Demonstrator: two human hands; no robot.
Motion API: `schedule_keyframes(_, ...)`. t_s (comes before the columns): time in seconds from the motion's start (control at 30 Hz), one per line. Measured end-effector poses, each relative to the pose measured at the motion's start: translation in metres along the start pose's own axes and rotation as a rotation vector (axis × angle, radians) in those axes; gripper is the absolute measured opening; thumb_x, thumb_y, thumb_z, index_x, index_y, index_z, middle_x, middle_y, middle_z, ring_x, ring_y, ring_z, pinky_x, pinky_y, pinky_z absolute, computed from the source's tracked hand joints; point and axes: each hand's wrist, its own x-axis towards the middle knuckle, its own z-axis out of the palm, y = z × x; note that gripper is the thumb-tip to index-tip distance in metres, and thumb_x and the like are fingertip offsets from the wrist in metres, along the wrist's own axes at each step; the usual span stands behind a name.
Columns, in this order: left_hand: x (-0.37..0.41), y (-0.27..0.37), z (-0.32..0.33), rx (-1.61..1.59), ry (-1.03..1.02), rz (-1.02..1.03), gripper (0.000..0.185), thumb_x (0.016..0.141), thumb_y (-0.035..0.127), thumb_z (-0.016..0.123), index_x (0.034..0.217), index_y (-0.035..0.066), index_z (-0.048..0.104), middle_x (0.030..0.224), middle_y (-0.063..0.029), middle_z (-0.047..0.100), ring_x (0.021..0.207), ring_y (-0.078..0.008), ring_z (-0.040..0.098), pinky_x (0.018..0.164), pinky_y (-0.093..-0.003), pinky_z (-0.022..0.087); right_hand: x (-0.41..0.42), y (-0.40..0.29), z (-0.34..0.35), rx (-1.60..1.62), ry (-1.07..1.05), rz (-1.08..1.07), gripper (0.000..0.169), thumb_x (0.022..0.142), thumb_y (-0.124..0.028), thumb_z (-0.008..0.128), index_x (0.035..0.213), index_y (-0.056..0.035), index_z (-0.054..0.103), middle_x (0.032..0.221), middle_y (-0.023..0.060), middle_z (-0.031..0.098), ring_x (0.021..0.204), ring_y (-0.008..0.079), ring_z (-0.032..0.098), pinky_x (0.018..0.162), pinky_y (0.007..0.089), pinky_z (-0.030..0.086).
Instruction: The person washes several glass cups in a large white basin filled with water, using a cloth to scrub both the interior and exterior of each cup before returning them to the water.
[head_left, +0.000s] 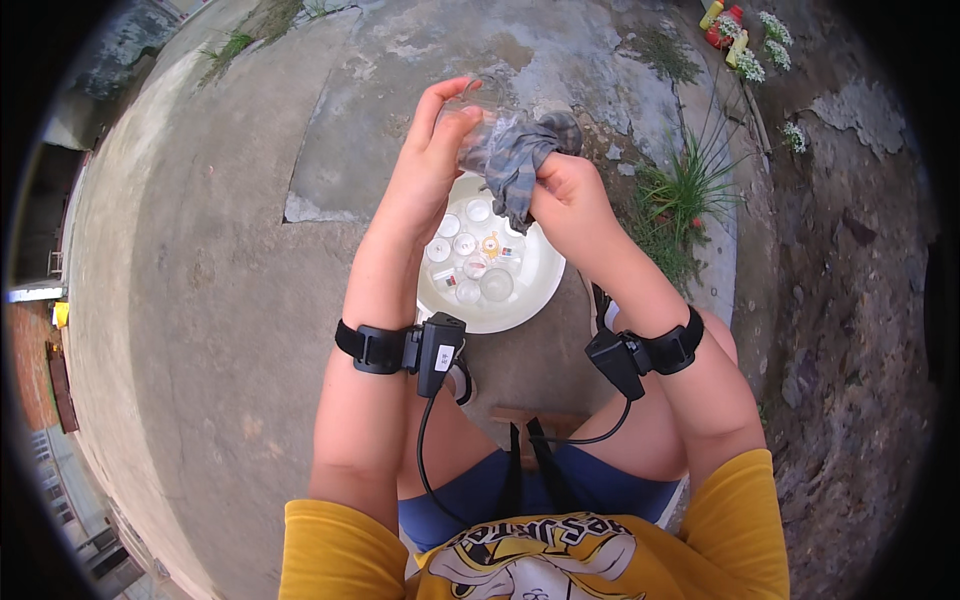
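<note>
My left hand (429, 146) grips a clear handled vessel (474, 156), apparently a glass mug, tilted on its side above the far rim of the basin. A crumpled grey-blue striped cloth (517, 154) is pinched in my right hand (574, 193). The cloth covers the right end of the vessel, so whether part of it reaches inside is hidden. Below both hands stands a round white basin (525, 315). Several small clear cups (496, 285) rest in it, some bearing coloured prints. An orange cartoon figure (490, 245) also shows among them.
The basin stands on cracked concrete ground (225, 285) between my feet. A wooden piece (540, 416) is near my knees. Green plants (686, 184) grow at the right edge of the concrete, with bare soil (832, 300) beyond. Red and yellow containers (724, 30) lie at the far right.
</note>
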Motion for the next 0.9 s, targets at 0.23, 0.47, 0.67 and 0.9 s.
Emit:
schedule_keyframes(0.23,-0.008,-0.004,0.008,0.596,0.075,0.629,0.029,0.072,0.009,0.059,0.098,0.005,0.049,0.099,-0.0072,0.049,0.084,-0.0170,0.049,0.070,-0.0270,0.042,0.005,-0.011,-0.004,0.641,0.132,0.173,0.016,0.083,-0.010,0.044,0.089,0.0009,0.056,0.085,0.0047,0.059,0.074,0.0092,0.055,0.066,0.0224,0.043)
schedule_keyframes(0.47,-0.008,-0.011,0.015,0.785,0.138,0.943,0.039,0.065,0.016,0.064,0.100,0.006,0.048,0.092,-0.0102,0.049,0.083,-0.0236,0.048,0.070,-0.0315,0.042,0.012,-0.018,-0.008,0.716,0.196,0.205,0.013,0.082,-0.007,0.046,0.087,0.0020,0.055,0.084,0.0067,0.059,0.075,0.0122,0.056,0.066,0.0251,0.044)
schedule_keyframes(0.67,-0.015,-0.008,0.024,0.182,0.189,0.394,0.033,0.084,0.034,0.046,0.104,0.007,0.042,0.085,-0.0052,0.049,0.064,-0.0090,0.047,0.046,-0.0204,0.038,0.004,-0.029,-0.002,0.286,0.094,-0.029,0.012,0.082,-0.007,0.048,0.084,-0.0006,0.057,0.071,0.0009,0.058,0.057,0.0028,0.045,0.050,0.0178,0.035)
schedule_keyframes(0.9,-0.016,-0.001,0.022,0.213,0.208,0.493,0.039,0.083,0.038,0.046,0.106,0.007,0.042,0.091,-0.0053,0.050,0.080,-0.0117,0.047,0.069,-0.0233,0.038,-0.001,-0.022,-0.017,0.538,-0.081,0.091,0.017,0.082,-0.010,0.050,0.093,0.0004,0.058,0.083,0.0018,0.059,0.074,0.0067,0.051,0.067,0.0201,0.040)
